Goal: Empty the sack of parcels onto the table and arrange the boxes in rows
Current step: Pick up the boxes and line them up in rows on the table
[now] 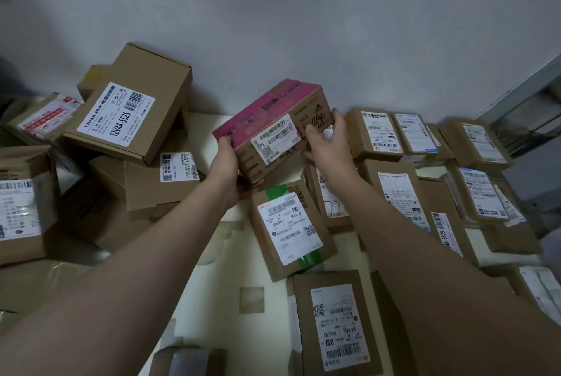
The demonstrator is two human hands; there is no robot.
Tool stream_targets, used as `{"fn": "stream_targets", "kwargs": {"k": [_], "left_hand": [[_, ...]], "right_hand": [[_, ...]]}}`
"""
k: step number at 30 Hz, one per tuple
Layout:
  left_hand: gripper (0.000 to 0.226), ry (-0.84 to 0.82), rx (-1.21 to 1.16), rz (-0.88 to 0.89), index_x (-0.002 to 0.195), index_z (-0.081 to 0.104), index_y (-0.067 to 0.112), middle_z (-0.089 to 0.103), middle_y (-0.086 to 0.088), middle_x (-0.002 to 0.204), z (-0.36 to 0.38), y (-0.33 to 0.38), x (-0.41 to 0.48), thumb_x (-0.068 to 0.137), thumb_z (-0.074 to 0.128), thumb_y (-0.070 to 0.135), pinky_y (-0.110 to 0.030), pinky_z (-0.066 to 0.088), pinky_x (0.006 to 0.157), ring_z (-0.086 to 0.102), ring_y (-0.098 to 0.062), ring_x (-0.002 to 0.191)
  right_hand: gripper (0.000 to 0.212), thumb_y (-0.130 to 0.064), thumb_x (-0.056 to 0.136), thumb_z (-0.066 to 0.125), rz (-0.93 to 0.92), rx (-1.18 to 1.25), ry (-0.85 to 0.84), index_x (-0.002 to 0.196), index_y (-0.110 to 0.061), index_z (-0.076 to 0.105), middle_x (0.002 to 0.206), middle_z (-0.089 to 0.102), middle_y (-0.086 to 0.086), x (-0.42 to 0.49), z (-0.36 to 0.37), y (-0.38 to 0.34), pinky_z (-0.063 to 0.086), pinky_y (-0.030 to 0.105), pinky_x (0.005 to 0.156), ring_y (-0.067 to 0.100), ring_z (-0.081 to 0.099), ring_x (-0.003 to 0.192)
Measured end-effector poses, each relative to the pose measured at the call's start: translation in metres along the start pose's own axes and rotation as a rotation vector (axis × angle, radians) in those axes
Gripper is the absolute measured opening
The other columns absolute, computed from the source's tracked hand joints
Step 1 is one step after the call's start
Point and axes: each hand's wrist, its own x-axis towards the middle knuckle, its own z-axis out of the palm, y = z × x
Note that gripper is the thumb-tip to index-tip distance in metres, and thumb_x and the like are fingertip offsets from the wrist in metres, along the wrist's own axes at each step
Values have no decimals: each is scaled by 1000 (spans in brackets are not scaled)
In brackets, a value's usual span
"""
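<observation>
Both hands grip the pink-topped brown cardboard box (268, 129), left hand (226, 160) at its near corner, right hand (328, 138) on its end, above the pale table (212, 269). Better to lower it level, squared beside the taped parcel (291, 228) below the right hand.

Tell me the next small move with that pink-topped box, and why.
Probably lower the pink-topped box level beside the back row's leftmost box: left hand and right hand hold it tilted above the table, and that row ends there.

pale table (212, 144), labelled cardboard boxes (291, 229) lying on it
</observation>
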Motion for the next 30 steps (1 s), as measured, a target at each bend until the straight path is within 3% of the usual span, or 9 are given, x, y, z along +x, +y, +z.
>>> {"fn": "stream_targets", "kwargs": {"k": [3,5,9,15,17,20,25,28,30], "left_hand": [[62,-26,180,-87,86,64,12,72,-12,89,-1,5,1,93,29,63,-38,52,79,66,-30,86],[57,-11,302,-98,108,64,12,64,-10,110,5,4,2,91,35,58,-40,45,87,58,-30,104],[66,144,254,158,149,31,29,29,-3,151,14,-3,4,91,50,54,-43,46,100,44,-28,128],[57,-139,346,368,150,27,40,55,9,135,22,-6,15,99,52,30,-37,49,97,58,-14,112],[57,-179,347,342,151,27,41,57,6,137,27,-10,19,99,50,31,-40,51,99,60,-17,116],[55,-170,412,355,149,33,40,55,6,140,40,-15,16,95,42,48,-43,46,105,56,-19,124],[66,-39,529,490,157,13,28,24,-2,161,44,-17,3,100,38,51,-44,29,117,29,-23,145],[71,202,693,622,155,19,23,18,-5,161,20,-4,-13,97,50,47,-42,23,117,19,-26,147],[75,365,770,718,154,21,17,18,-9,160,-7,13,-24,93,57,42,-41,20,116,17,-31,146]], "right_hand": [[75,-26,94,61,-67,-74,22,153,-37,16,153,36,0,5,8,-3,46,45,106,18,47,133],[72,-21,94,60,-45,-44,12,151,-38,19,146,48,2,4,13,-1,52,46,100,17,54,128],[41,-10,98,54,-89,-130,-108,138,-16,52,130,63,-2,-4,11,10,54,27,94,14,59,120],[29,-26,97,52,-60,-673,183,124,-25,64,124,62,1,-7,2,28,50,48,97,24,54,119],[34,-35,99,49,92,-839,116,129,-23,57,135,54,4,-16,-8,34,40,52,105,29,41,131],[40,-34,101,43,60,-959,-31,134,-13,52,141,49,7,-30,-19,46,34,47,110,30,36,135],[36,-21,98,50,64,-743,101,133,-16,53,138,52,8,-33,-30,39,42,43,105,28,45,129],[29,-14,96,50,-227,-680,282,124,-19,58,128,54,2,-46,-14,20,45,35,97,22,47,121],[27,-11,96,50,-348,-557,233,121,-19,59,126,53,1,-55,12,4,46,33,96,18,50,118]]}}
